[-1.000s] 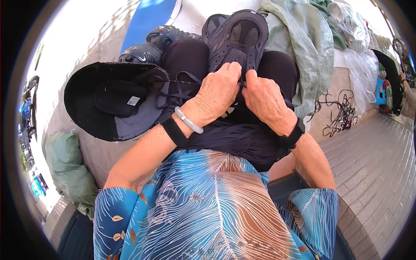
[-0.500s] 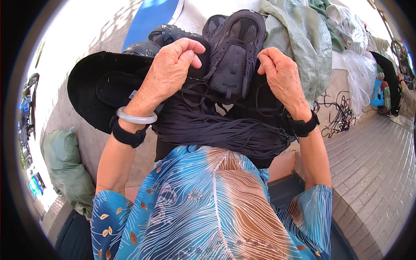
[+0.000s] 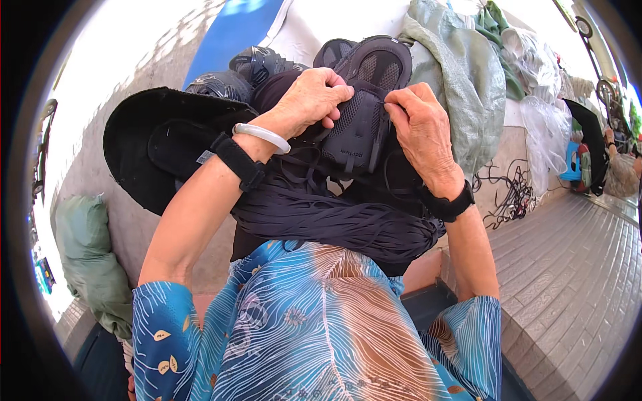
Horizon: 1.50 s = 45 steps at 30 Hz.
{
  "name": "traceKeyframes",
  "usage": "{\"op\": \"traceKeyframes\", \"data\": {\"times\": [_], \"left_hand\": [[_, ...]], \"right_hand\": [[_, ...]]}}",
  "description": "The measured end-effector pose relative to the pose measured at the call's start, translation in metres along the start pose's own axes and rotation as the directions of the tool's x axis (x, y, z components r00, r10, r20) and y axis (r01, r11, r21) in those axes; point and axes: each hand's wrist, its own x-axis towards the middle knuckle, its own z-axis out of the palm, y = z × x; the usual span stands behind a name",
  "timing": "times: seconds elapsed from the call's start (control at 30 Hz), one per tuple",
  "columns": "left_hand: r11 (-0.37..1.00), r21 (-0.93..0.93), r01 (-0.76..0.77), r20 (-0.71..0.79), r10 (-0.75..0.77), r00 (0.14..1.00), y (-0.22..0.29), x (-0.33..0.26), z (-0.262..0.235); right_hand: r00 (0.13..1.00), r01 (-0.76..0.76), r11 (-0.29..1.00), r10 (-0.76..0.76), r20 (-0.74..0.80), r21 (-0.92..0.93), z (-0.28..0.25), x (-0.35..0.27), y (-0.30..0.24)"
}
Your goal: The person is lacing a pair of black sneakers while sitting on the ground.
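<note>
A black mesh shoe (image 3: 353, 130) lies in my lap, its opening pointing away from me. My right hand (image 3: 422, 130) is closed at the shoe's right edge, its thumb and forefinger pinching what looks like a thin dark shoelace. Over the left side of the shoe, my left hand (image 3: 314, 100) is closed in a pinch; anything between its fingertips is too small to make out. A thick bundle of black laces (image 3: 341, 210) lies across my lap below the shoe.
More dark shoes (image 3: 257, 65) lie beyond my left hand. A black curved piece (image 3: 140, 147) sits on the left, above a green sack (image 3: 93, 260). At right are a grey-green woven sheet (image 3: 461, 93), tangled cords (image 3: 511, 194) and a blue stool (image 3: 572, 164). Another person's arm shows far right.
My left hand has moved right, over the shoe. The right hand has shifted slightly left, so the two are closer together. The shoe sits a little lower in view.
</note>
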Motion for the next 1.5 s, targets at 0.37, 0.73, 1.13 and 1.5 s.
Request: {"op": "traceKeyframes", "data": {"times": [0.37,0.73,1.13,1.5], "left_hand": [[0.987,-0.152,0.059,0.09,-0.045,0.995,-0.003,0.003,0.005],[0.981,-0.178,0.08,0.153,-0.053,0.987,-0.002,0.006,0.001],[0.975,-0.204,0.084,0.184,-0.046,0.982,-0.003,0.006,0.0],[0.976,-0.205,0.073,0.233,-0.023,0.972,-0.003,0.009,-0.002]], "right_hand": [[0.985,-0.081,0.997,0.079,0.157,0.008,0.002,0.015,-0.002],[0.94,-0.243,0.966,0.212,0.266,0.088,0.005,0.024,0.001],[0.886,-0.446,0.847,0.372,0.278,0.289,0.007,0.013,0.004],[0.987,-0.161,0.968,0.159,0.029,0.194,0.017,0.007,0.009]]}}
